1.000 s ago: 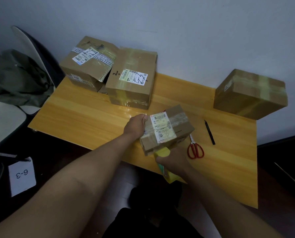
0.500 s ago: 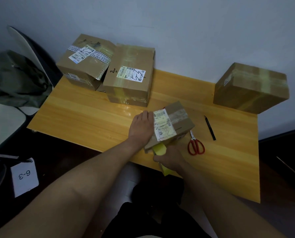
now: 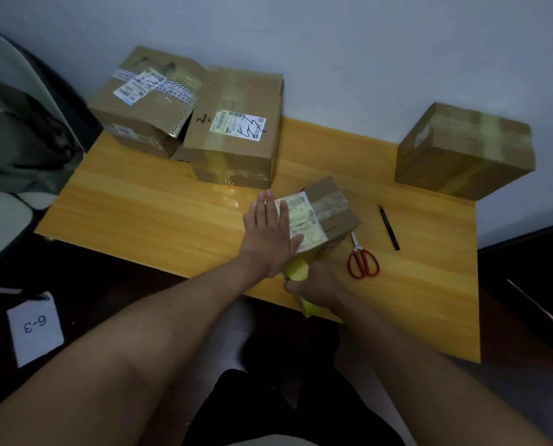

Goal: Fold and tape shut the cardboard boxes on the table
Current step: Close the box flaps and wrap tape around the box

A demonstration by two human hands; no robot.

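Left hand flat on small box, right hand gripping (yellow) tape

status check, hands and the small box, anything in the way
Left hand flat on small box. Right hand grips yellow tape roll at its near edge. Scissors beside the box, clear.

Readable only on the white card at lower left, off the table: "6-3", seen upside down. Printed shipping label on top of the middle box: barcodes and fine print too small to read, overwritten with a black handwritten scrawl; beside it on the cardboard, a small handwritten black mark, not legible. Label on the far-left box and printed tape: blurred, unreadable. Label on the small box: print illegible. Small white sticker on the right box: unreadable.
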